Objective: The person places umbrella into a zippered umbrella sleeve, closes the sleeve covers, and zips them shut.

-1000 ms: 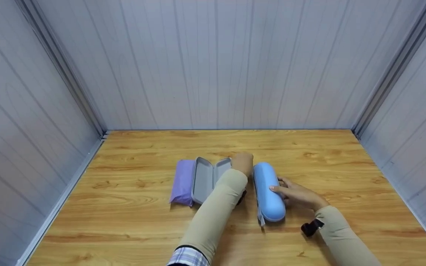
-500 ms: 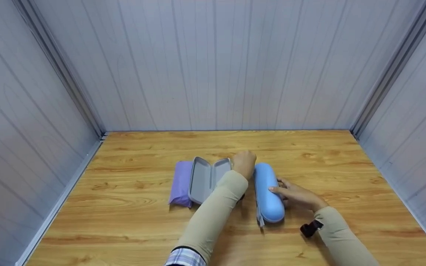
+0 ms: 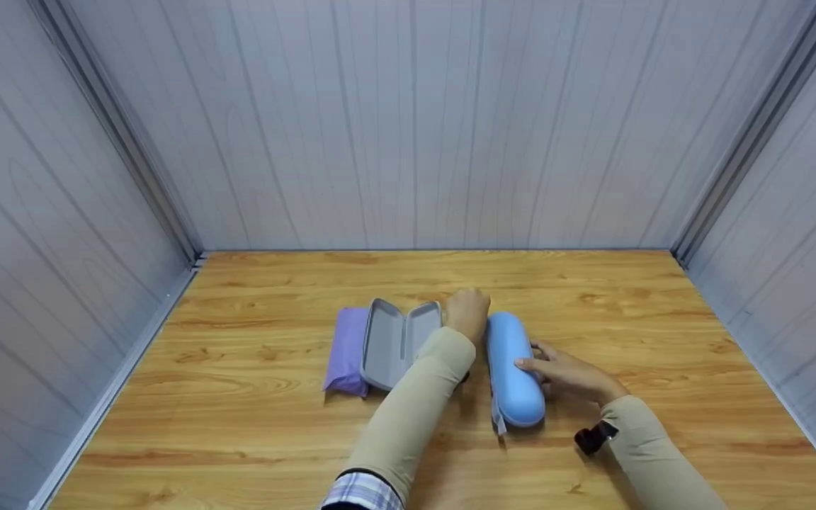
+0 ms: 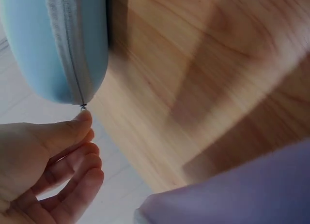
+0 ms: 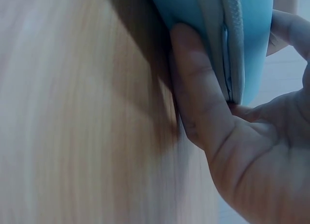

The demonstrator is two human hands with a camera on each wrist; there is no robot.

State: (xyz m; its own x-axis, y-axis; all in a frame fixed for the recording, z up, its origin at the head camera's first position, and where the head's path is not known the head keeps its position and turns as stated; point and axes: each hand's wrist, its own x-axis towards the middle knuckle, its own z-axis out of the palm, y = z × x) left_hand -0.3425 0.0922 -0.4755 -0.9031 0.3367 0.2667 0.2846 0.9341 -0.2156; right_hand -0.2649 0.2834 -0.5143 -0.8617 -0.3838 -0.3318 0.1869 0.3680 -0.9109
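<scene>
Head view: a beige sleeve partly hides an open grey case; beside it, the left hand pinches the barely visible zipper pull ending a light-blue oblong case, whose side the right hand grips.

No text, label, brand, number or sign can be read in any view.

Left hand at lower left, thumb and fingertip pinching tiny metal zipper pull at end of blue case. Grey zipper band running down case to pull. Other fingers curled. Wood-grain desk beside case, dark shadows across it. Lavender object, blurred, lower right corner. Pale panel behind hand.
</scene>
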